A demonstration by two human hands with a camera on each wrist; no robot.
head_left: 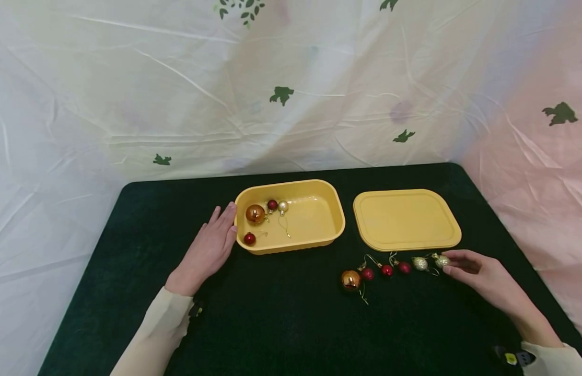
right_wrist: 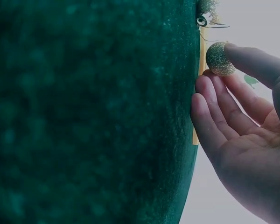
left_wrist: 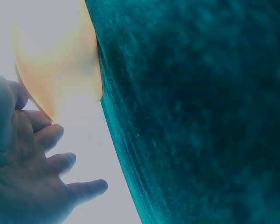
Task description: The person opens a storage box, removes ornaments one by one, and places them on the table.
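My left hand rests with extended fingers against the left wall of a yellow plastic box. Inside the box lie a large shiny orange-gold bauble, a dark red bauble, a pale gold one and a red one. At the right end of a row of baubles, my right hand pinches a gold glitter bauble between thumb and forefinger; its other fingers are loosely bent. Beside it sits another gold glitter bauble.
The yellow lid lies flat right of the box. In front of it the row continues with an orange-gold bauble and several red ones, with string loops. A dark green cloth covers the table; a patterned curtain hangs behind.
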